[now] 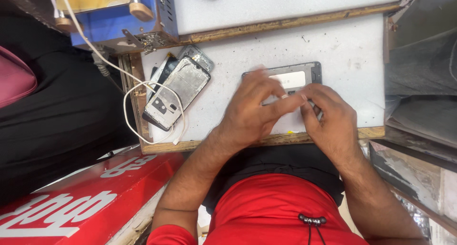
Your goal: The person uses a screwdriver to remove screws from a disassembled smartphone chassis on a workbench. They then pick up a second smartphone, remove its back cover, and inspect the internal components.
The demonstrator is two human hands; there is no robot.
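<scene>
Both hands rest on an opened phone frame point(295, 78) lying on the white worktop point(352, 54). The left hand point(250, 114) lays its fingers flat across it; the right hand point(331, 119) curls its grip narrow at the frame's lower edge, though what it pinches is hidden. A stack of phone shells point(178, 90) and a white cable point(131, 100) crowd the worktop's left edge, while bare surface lies to the right.

white board point(342, 50) | grey phone frame point(304, 69) – white panel | blue machine point(124, 26) | red shirt point(281, 211) | white cable point(131, 90)
</scene>
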